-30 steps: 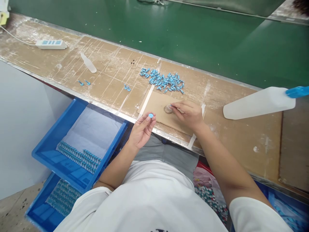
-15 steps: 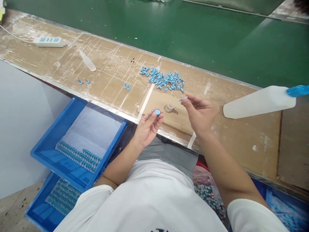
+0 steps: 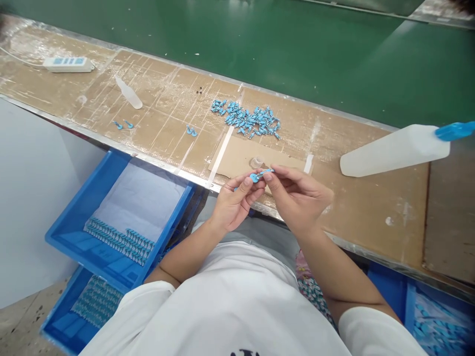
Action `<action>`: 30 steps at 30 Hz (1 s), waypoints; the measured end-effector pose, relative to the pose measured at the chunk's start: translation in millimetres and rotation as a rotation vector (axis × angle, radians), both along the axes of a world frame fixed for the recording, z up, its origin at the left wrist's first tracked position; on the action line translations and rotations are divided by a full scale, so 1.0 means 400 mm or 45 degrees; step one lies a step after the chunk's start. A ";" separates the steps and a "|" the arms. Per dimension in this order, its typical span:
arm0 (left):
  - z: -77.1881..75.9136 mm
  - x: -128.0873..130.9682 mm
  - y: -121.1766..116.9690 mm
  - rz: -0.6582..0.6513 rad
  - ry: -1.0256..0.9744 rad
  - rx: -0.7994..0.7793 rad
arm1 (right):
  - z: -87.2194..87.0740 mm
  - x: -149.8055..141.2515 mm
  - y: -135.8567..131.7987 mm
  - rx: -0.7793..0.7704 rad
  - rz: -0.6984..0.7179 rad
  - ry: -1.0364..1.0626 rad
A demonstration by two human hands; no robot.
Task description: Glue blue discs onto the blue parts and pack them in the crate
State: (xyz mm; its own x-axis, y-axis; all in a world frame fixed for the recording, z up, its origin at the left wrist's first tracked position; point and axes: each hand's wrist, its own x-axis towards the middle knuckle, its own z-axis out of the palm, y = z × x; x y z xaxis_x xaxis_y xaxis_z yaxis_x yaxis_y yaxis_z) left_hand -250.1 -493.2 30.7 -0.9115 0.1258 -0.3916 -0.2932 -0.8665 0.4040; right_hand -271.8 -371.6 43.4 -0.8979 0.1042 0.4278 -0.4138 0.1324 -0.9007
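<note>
My left hand pinches a small round blue disc between thumb and fingers. From the right, my right hand is closed on a slim blue piece, whose near end meets the disc. Fingertips hide part of both pieces, so I cannot tell whether they are joined. Just beyond my hands, a small clear cup stands on a flat cardboard sheet. Farther back lies a pile of small blue pieces.
A large white bottle with a blue top lies at right. On the left are a small white bottle, a power strip and a few blue parts. Blue trays holding rows of parts stand below the table edge. A green surface runs behind.
My right hand has moved left and down with the slim blue piece, bringing it against the disc in my left hand. The two hands are now close together.
</note>
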 end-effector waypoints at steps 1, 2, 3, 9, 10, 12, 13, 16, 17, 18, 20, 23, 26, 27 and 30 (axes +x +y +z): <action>0.001 0.001 -0.001 0.010 -0.008 -0.006 | -0.002 0.001 -0.002 0.000 -0.001 0.004; 0.001 0.002 -0.001 0.018 -0.028 -0.009 | -0.003 0.002 -0.003 0.007 -0.006 0.008; 0.002 0.002 -0.002 0.023 -0.052 -0.009 | -0.003 0.003 -0.004 0.020 -0.012 0.013; 0.002 0.005 -0.004 0.032 -0.053 -0.086 | -0.013 0.004 -0.002 0.115 -0.039 0.058; 0.001 0.005 -0.004 0.033 -0.052 -0.103 | -0.015 0.004 -0.001 0.125 -0.046 0.063; 0.000 0.005 -0.003 0.039 -0.057 -0.120 | -0.018 0.004 0.000 0.140 -0.056 0.083; 0.000 0.005 -0.002 0.042 -0.059 -0.119 | -0.019 0.003 -0.001 0.147 -0.058 0.098; 0.000 0.004 -0.001 0.064 -0.058 -0.080 | -0.018 0.003 -0.002 0.162 -0.053 0.145; 0.000 0.004 -0.001 0.069 -0.057 -0.065 | -0.017 0.002 -0.002 0.165 -0.047 0.159; 0.000 0.004 0.000 0.073 -0.063 -0.052 | -0.016 0.002 -0.002 0.172 -0.044 0.168; -0.001 0.004 0.000 0.080 -0.098 -0.025 | -0.015 0.002 -0.001 0.198 -0.047 0.182; -0.003 0.004 0.001 0.087 -0.150 -0.003 | -0.014 0.003 0.000 0.255 -0.059 0.208; -0.005 0.006 0.001 0.083 -0.109 -0.061 | -0.014 0.006 -0.001 0.262 -0.045 0.241; -0.006 0.006 0.001 0.083 -0.082 -0.079 | -0.014 0.007 -0.001 0.256 -0.042 0.248; -0.009 0.006 0.000 0.085 -0.009 -0.085 | -0.016 0.008 -0.003 0.255 -0.063 0.248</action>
State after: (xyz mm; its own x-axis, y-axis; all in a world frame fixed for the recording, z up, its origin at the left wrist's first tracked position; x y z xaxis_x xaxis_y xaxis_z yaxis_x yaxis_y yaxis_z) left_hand -247.5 -493.0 27.1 -0.9142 0.0387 -0.4034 -0.2390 -0.8554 0.4596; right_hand -268.5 -372.9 37.1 -0.7926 0.0416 0.6084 -0.5653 0.3241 -0.7586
